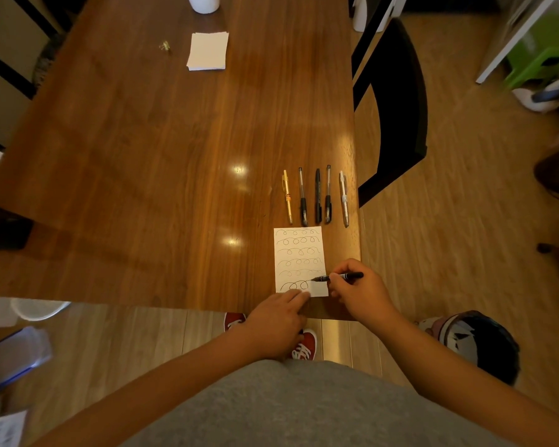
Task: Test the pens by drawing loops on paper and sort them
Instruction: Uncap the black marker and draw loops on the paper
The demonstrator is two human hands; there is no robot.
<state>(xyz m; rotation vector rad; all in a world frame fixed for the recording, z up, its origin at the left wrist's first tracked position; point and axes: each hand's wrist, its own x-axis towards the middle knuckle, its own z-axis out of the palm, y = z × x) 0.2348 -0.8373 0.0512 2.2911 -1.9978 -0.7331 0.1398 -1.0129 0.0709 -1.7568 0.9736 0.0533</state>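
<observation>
Right hand (pixel 357 291): thumb and fingers curled round a black pen (pixel 339 277), pinching its barrel near the tip end. The tip lies on the sheet just left of the fingertips; the cap end points right, past the knuckles. A pale mark on the barrel is too small to read.

Left hand (pixel 276 321): fingers extended and nearly straight, pressing flat on the near edge of the test paper (pixel 299 253), holding nothing.

The test paper lies on the wooden table (pixel 142 156), partly under the left fingertips. It carries six rows of inked loops and no words; the bottom row, the darkest, ends at the pen tip.

Beyond the fingers, just past the sheet's far edge, five pens lie side by side: yellow pen (pixel 287 196), clear pen (pixel 302 196), black marker (pixel 318 195), second clear pen (pixel 328 193), white pen (pixel 343 198).

Well beyond these lie a stack of blank sheets (pixel 208 50) and a binder clip (pixel 165 46).
</observation>
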